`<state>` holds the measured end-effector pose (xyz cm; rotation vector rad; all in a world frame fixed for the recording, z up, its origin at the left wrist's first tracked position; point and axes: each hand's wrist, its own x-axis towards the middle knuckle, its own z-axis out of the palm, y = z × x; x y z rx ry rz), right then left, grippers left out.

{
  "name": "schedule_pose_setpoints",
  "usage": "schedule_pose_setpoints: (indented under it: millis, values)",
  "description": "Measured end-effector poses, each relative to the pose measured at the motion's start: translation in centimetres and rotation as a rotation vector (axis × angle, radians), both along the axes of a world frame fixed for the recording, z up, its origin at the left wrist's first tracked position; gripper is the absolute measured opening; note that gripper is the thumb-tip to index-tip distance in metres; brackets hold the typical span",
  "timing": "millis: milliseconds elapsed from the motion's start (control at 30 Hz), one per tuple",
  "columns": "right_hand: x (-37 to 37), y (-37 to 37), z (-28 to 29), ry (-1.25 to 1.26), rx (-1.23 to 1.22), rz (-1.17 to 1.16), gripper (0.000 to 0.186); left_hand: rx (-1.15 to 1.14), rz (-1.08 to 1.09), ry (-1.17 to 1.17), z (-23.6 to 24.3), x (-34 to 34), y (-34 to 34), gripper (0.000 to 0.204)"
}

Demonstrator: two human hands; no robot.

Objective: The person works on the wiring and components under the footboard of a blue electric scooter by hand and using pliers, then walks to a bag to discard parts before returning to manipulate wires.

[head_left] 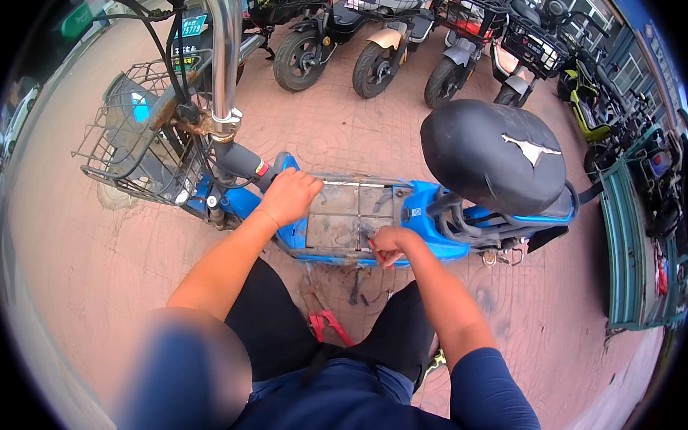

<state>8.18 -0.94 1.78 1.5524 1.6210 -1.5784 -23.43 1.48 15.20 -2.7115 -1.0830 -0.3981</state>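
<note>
A blue electric scooter point(442, 238) stands crosswise before me, its floor section showing a dusty, brownish compartment point(336, 215) with thin dividing lines. My left hand point(290, 196) is closed over the edge of the blue front panel point(283, 162), beside the steering column. Over the compartment's near right corner, my right hand point(391, 244) is closed round a small tool with a red handle; its kind is mostly hidden by the fingers. On the ground between my legs lies a pair of red-handled pliers or cutters point(329, 327).
A torn black seat point(497, 156) sits on the scooter's right end. At its left are a wire basket point(133, 139) and a chrome steering column point(225, 60). Small dark pieces point(355, 286) lie on the paving. Parked scooters point(384, 62) line the back; a green cart point(625, 243) stands right.
</note>
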Motion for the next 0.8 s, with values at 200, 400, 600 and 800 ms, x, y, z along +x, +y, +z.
schedule_pose_setpoints:
  millis: [200,400,600,800]
  values:
    - [1.5,3.5,-7.6,0.005,-0.122,0.266,0.010,-0.003,-0.086,-0.102,-0.4,0.6,0.5,0.025]
    - [-3.3,3.2,1.1,-0.056,-0.288,-0.194,0.034,0.006,-0.072,-0.110,-0.3,-1.2,0.2,0.024]
    - [-1.2,1.1,1.3,0.123,-0.266,-0.454,0.040,-0.009,-0.084,-0.111,-0.2,-0.5,0.2,0.023]
    - [-1.7,1.3,1.3,0.203,-0.295,-0.541,0.037,0.011,-0.063,-0.129,-0.6,-0.9,0.4,0.021]
